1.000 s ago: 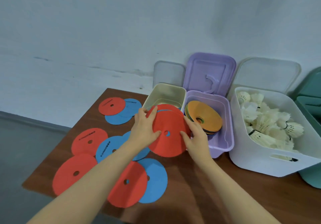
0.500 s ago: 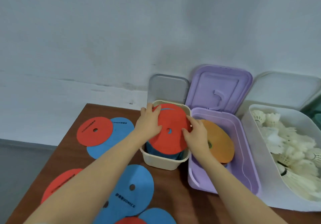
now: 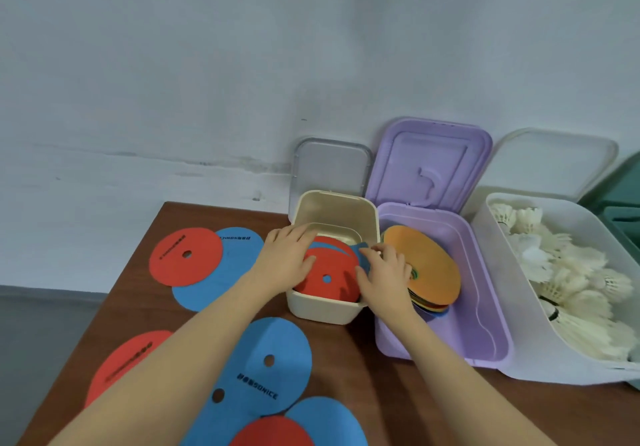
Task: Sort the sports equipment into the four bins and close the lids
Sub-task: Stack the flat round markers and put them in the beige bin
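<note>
Head view: both hands, left [image 3: 289, 262] and right [image 3: 382, 272], fingers flat, have pushed the red disc [image 3: 327, 277] down into the cream bin [image 3: 323, 310]; more discs wait left of it.

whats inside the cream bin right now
A red disc lies bent in the cream bin, with blue disc edges showing beneath. The left hand and right hand press on them. How many discs lie under is hidden.
</note>
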The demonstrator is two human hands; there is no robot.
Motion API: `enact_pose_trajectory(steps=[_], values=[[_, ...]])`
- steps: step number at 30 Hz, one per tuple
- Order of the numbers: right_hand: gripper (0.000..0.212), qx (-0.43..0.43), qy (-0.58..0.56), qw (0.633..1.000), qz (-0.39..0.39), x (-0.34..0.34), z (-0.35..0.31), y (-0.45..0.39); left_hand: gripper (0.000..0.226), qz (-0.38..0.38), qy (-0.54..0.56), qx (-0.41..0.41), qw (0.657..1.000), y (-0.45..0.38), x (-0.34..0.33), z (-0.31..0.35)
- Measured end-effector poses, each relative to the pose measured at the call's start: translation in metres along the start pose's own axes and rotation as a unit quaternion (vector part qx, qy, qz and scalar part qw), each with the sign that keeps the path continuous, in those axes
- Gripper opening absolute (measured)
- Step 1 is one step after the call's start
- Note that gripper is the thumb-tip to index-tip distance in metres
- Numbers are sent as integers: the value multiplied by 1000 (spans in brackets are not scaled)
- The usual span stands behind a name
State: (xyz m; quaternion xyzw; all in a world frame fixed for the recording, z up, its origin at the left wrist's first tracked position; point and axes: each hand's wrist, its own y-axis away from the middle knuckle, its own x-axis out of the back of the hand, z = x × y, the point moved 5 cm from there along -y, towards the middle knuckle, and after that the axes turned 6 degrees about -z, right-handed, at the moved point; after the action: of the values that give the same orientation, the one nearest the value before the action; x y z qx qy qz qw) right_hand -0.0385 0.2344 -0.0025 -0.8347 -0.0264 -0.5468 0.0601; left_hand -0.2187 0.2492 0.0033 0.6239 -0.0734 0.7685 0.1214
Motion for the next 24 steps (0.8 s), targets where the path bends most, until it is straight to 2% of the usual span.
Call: enact_pose_trajectory(steps=[6, 11, 17, 21, 24], values=[[29, 99, -10, 994, 41, 6, -10, 61, 53, 26, -3, 19, 999, 77, 10, 23], [26, 131, -31, 990, 40, -13, -13, 125, 51, 8, 13, 64, 998, 153, -7, 31], [34, 96, -42, 990, -94, -60, -5, 193, 52, -93, 29, 160, 982, 229, -66, 30], [48, 35, 11, 978, -205, -91, -1, 224, 60, -181, 41, 239, 953, 270, -108, 29], [61, -12, 27, 969, -245, -112, 1, 245, 70, -209, 73, 282, 934, 295, -132, 30]])
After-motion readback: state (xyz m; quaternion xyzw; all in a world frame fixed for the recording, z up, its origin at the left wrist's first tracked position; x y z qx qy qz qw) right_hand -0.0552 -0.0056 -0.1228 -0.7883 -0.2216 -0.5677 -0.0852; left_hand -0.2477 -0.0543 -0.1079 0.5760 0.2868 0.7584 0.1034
